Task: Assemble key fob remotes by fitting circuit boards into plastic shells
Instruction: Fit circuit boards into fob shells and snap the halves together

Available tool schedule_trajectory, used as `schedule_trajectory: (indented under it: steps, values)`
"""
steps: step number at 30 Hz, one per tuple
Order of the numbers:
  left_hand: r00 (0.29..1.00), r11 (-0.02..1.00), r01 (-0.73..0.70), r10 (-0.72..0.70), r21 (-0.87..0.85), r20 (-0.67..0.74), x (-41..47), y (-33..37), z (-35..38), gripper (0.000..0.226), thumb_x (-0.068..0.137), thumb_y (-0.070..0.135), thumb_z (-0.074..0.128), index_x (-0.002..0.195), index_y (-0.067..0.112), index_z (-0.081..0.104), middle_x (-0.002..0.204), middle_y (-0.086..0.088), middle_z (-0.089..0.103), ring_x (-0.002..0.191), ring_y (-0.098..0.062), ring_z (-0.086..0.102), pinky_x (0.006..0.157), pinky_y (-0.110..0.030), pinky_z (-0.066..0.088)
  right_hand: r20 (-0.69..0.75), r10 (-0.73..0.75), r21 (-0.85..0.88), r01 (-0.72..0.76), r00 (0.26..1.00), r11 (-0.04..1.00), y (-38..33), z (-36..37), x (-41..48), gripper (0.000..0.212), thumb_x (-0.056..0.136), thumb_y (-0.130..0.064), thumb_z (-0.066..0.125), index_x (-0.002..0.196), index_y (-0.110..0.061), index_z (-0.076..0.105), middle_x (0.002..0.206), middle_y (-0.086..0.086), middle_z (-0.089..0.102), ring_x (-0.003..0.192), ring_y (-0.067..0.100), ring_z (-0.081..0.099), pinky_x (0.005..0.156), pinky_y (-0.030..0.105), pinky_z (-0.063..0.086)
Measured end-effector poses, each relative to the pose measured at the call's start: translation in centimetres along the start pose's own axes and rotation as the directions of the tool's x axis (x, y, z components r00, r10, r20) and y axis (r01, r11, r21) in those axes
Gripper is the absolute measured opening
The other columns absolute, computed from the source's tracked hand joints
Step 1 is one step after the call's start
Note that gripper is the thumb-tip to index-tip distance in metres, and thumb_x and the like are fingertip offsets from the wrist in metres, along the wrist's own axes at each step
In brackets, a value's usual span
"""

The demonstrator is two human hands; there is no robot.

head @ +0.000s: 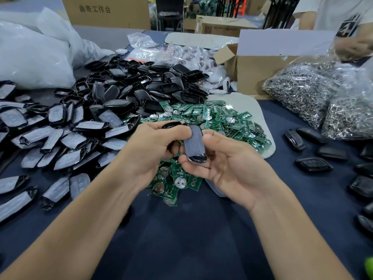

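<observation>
shell (193,142) held over circuit boards (222,118); black shells (141,87) heaped behind.

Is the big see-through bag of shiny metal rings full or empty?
Full. The clear bag bulges, packed with silvery metal rings that press right against the plastic.

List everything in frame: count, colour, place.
black shells: many, black, heap at centre back
grey-faced shells: many, grey on black, spread at left
circuit boards: many, green, heap at centre
closed fobs: several, black, right
key rings: two bags, silver, right back
cardboard box: one, brown, centre back
plastic bags: few, white, left back
held shell: one, grey-faced, between both hands
black part: one, black, in left hand
left hand: grips black part
right hand: pinches held shell
</observation>
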State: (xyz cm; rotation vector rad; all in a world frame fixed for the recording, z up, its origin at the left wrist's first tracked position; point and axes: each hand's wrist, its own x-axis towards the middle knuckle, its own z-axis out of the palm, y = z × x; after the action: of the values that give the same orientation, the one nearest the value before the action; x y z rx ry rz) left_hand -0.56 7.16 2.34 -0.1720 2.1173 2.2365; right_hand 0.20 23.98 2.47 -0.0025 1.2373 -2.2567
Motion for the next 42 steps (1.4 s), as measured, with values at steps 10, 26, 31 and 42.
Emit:
schedule_trajectory:
  steps: [10, 26, 31, 42]
  values:
    - [0.991, 0.946, 0.120, -0.134, -0.301, -0.024, 0.2, 0.2, -0.1, 0.027, 0.096, 0.034, 0.066, 0.096, 0.012, 0.082, 0.083, -0.002, 0.069, 0.054, -0.009, 0.051, 0.041, -0.015, 0.036, 0.066, 0.021, 0.265, -0.038, 0.998, 0.963, -0.2, -0.6, 0.1, 0.029, 0.082, -0.015, 0.067, 0.098, 0.006, 0.079, 0.098, 0.021, 0.075, 0.082, 0.031, 0.076, 0.073, 0.035, 0.064]
    - [0.922, 0.988, -0.060, 0.109, 0.141, -0.372, 0.8, -0.1, -0.9, 0.006, 0.091, 0.020, 0.078, 0.086, 0.022, 0.075, 0.072, 0.016, 0.077, 0.063, 0.005, 0.070, 0.050, -0.010, 0.048, -0.077, 0.001, 0.185, 0.013, 0.997, 0.983, 0.1, -1.3, 0.7, 0.049, 0.070, -0.010, 0.072, 0.119, -0.014, 0.073, 0.097, 0.003, 0.076, 0.097, 0.021, 0.063, 0.099, 0.039, 0.056]
    - [0.918, 0.994, -0.085, 0.102, 0.062, -0.382, 0.5, -0.5, -0.6, 0.010, 0.078, 0.021, 0.089, 0.083, 0.023, 0.080, 0.075, 0.011, 0.078, 0.066, 0.002, 0.069, 0.062, -0.012, 0.052, -0.113, -0.014, 0.078, 0.023, 0.993, 0.997, 0.4, -0.5, 0.8, 0.032, 0.067, -0.012, 0.075, 0.097, -0.016, 0.084, 0.094, 0.003, 0.074, 0.088, 0.019, 0.063, 0.096, 0.037, 0.058]
    - [0.986, 0.967, 0.080, -0.111, -0.241, -0.121, 0.1, -0.2, 0.9, 0.029, 0.101, 0.001, 0.051, 0.101, 0.006, 0.080, 0.104, -0.016, 0.079, 0.088, -0.024, 0.074, 0.070, -0.030, 0.063, -0.249, -0.096, 0.087, 0.121, 0.964, 0.989, 0.8, -0.1, 1.2, 0.033, 0.061, -0.013, 0.080, 0.094, -0.010, 0.079, 0.096, 0.011, 0.076, 0.089, 0.023, 0.068, 0.071, 0.030, 0.063]
